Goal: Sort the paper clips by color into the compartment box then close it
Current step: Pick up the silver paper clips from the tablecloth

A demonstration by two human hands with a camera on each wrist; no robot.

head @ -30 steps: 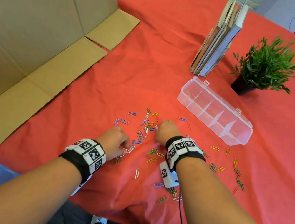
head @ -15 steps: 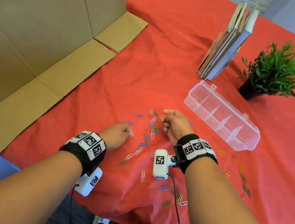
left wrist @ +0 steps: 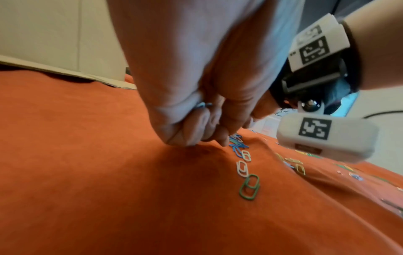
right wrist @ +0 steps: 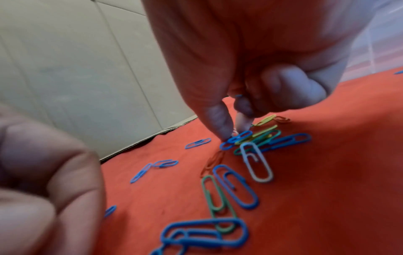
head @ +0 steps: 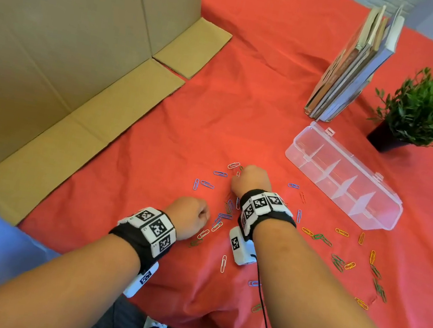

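Coloured paper clips (head: pixel 227 205) lie scattered on the red cloth, in blue, green, white, yellow and red. My right hand (head: pixel 250 179) is down on the far side of the central pile. Its thumb and forefinger (right wrist: pixel 218 119) pinch a blue clip (right wrist: pixel 236 138) on top of that pile, and another bit of blue shows inside the curled fingers. My left hand (head: pixel 192 217) is a fist just left of the pile, with blue clips (left wrist: pixel 202 105) gripped inside it. The clear compartment box (head: pixel 345 176) sits to the right, apart from both hands, its dividers showing through.
A big cardboard sheet (head: pixel 68 67) stands along the left. Upright books (head: pixel 352 66) and a potted plant (head: pixel 425 110) stand behind the box. More clips (head: pixel 342 263) lie right of my right forearm. The table's near edge runs under my arms.
My right hand has turned back down onto the pile and pinches a blue clip. My left hand has closed into a fist and shifted slightly right toward the pile.
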